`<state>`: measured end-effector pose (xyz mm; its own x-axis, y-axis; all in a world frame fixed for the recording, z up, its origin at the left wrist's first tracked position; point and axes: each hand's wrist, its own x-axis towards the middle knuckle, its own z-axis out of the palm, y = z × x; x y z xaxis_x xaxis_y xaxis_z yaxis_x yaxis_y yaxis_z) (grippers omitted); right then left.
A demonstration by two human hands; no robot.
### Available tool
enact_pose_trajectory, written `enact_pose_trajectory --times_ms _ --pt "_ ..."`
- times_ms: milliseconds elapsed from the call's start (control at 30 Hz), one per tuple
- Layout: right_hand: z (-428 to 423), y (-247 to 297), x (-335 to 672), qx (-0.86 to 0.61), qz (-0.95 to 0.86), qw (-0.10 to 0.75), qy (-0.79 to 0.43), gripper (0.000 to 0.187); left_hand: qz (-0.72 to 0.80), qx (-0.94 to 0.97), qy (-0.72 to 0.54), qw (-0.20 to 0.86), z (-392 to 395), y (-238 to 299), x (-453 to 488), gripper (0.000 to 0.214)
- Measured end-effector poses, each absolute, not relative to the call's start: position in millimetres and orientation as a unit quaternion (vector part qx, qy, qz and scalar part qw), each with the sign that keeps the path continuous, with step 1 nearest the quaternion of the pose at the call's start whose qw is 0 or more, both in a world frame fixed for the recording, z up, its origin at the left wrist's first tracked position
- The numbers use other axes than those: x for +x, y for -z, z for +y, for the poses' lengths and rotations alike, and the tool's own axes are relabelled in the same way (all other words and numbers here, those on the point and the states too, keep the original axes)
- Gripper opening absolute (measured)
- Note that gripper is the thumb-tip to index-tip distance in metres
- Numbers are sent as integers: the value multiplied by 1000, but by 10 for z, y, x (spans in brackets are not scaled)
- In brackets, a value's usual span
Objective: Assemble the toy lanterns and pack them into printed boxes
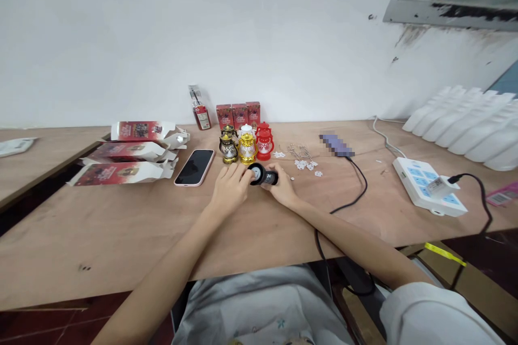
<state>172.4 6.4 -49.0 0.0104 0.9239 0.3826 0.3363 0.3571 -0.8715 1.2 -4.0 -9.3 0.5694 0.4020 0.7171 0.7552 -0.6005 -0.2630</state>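
My left hand (pixel 231 187) is closed on a black round piece (pixel 256 182) with a pale disc in its middle, its open face towards me. Right beside it, my right hand (pixel 283 188) grips a dark piece (pixel 271 177) with a greyish centre, perhaps part of a small lantern. Whether the two pieces touch cannot be made out. Just beyond my hands stand several small toy lanterns: a gold one (pixel 247 149), red ones (pixel 265 143), bronze-black ones (pixel 229 148) and a white one (pixel 246 129) partly hidden behind the gold.
A phone (pixel 195 167) lies left of my hands, near flattened red boxes (pixel 121 172). Small red boxes (pixel 239 115) and a bottle (pixel 202 117) stand by the wall. White bits (pixel 303 164), a cabled purple device (pixel 336 144) and a power strip (pixel 429 186) lie rightward.
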Motion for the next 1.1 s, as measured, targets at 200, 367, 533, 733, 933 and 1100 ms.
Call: enact_pose_trajectory --times_ms 200,367,533,733,933,1100 --pt "77 512 1723 -472 -643 526 -294 35 -389 -814 430 -31 -32 96 20 13" --pt "108 560 1732 -446 -657 528 -300 35 -406 -685 478 -370 30 83 36 44" --pt "119 572 1735 -425 -670 528 -302 34 -369 -595 460 -546 7 43 60 41" --pt "124 585 1729 -414 -674 533 -302 36 -390 -569 471 -550 -35 21 77 42" --pt "135 596 1728 -404 -680 535 -298 34 -397 -572 469 -543 -37 7 89 44" --pt "170 637 1734 -411 -666 527 -330 36 -395 -576 478 -533 -28 28 100 44"
